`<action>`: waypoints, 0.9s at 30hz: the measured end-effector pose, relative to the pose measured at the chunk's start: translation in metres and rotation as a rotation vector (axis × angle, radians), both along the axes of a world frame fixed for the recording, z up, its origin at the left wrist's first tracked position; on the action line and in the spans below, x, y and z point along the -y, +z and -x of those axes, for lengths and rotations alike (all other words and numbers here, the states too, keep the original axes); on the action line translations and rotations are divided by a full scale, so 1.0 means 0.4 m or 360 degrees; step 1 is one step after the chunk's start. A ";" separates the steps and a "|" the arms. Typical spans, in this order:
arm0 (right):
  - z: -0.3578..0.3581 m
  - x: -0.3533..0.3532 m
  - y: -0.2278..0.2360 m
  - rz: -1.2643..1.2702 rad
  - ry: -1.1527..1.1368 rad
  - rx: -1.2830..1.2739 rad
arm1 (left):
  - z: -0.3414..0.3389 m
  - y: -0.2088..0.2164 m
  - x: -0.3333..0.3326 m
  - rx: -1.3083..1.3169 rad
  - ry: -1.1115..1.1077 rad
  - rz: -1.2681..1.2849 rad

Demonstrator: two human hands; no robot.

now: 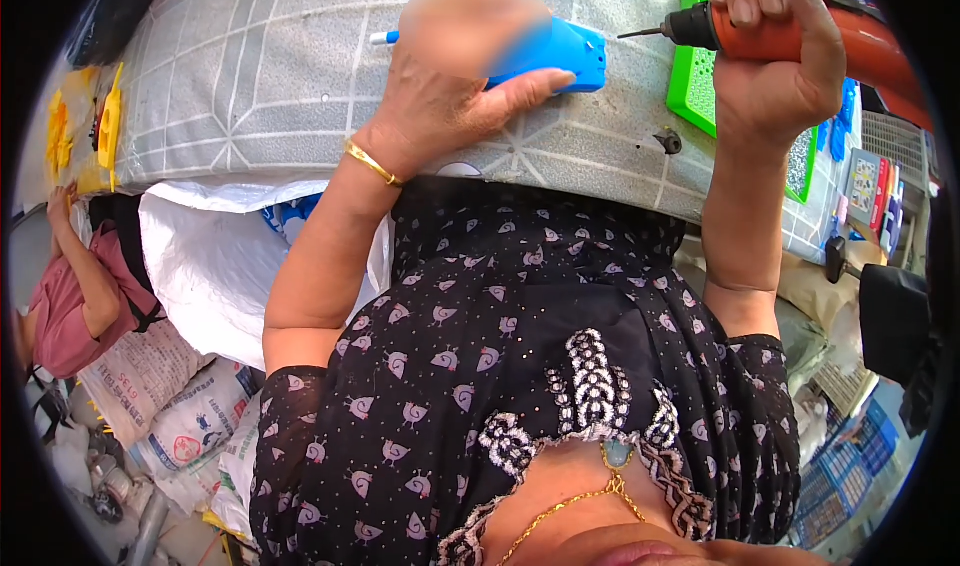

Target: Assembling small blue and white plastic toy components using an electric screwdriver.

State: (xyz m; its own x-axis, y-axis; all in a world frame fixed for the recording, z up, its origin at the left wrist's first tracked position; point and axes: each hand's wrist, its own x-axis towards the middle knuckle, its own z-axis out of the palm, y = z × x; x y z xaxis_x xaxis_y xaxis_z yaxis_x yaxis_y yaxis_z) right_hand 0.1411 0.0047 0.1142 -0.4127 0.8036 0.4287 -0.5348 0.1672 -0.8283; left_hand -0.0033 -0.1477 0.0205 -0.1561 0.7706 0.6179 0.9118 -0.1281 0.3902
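The left hand (pixel 450 81) lies back-up over the blue casing (pixel 578 54) on the table (pixel 290 96), thumb stretched along its near side; blur hides how the fingers close. The right hand (pixel 775 86) wraps tightly around an orange power driver (pixel 875 46) — bit pointing left, short of the casing. Bare cloth spreads leftward; rightward, a green tray (pixel 684 86) and small black piece (pixel 668 142) — near the table's front edge — narrow the room.
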 end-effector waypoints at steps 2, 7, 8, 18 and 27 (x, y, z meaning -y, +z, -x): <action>-0.011 -0.008 -0.007 0.0010 0.0012 -0.0005 | 0.003 0.006 -0.003 0.0064 -0.0074 0.0060; -0.034 -0.019 -0.028 0.0074 0.0099 -0.0081 | -0.010 0.035 -0.056 0.0144 -0.0233 0.0161; -0.038 -0.021 -0.027 0.0100 0.0099 -0.0073 | -0.019 0.045 -0.066 0.0221 -0.0241 0.0173; -0.060 -0.058 -0.036 0.0118 0.0112 -0.0127 | -0.015 0.076 -0.115 0.0222 -0.0245 0.0359; -0.027 -0.098 -0.052 0.0008 0.0035 -0.0134 | -0.032 0.040 -0.041 -0.0116 -0.0157 0.0500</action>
State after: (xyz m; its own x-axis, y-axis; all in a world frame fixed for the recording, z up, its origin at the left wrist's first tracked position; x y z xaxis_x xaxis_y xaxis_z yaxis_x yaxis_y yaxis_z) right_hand 0.1519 0.0437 0.0934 -0.3930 0.7970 0.4586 -0.6063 0.1504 -0.7809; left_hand 0.0094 -0.1311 0.0365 -0.0353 0.9344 0.3544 0.9278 -0.1011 0.3590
